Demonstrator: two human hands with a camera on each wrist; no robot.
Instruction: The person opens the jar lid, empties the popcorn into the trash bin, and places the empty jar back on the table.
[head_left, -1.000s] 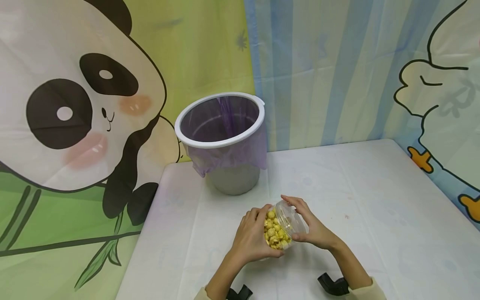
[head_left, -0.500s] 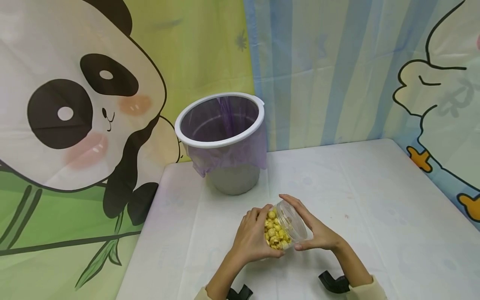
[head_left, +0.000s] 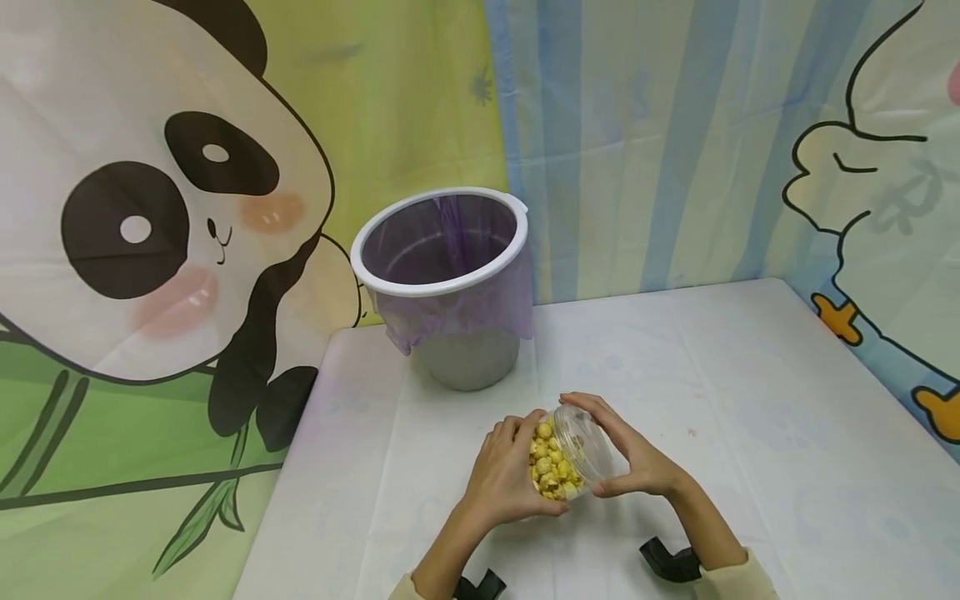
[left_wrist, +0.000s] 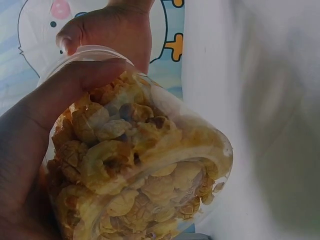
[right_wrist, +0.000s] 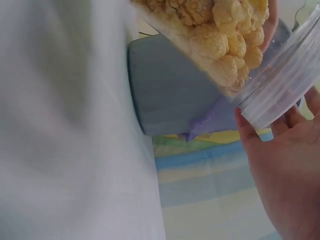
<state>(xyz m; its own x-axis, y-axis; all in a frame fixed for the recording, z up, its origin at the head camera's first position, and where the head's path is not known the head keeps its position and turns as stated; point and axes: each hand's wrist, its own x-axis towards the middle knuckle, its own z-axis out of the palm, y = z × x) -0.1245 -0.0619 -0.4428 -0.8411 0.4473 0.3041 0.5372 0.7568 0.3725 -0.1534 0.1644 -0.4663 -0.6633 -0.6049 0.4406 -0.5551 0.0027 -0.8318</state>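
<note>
One table, one jar, two hands

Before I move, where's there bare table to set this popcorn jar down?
The widest bare patch of table lies right of the bin and the right hand. A narrower one lies between the table's left edge and left hand. It's crowded in the middle, around the jar and its lid.

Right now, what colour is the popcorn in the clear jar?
The popcorn is yellow; the head view shows it best.
</note>
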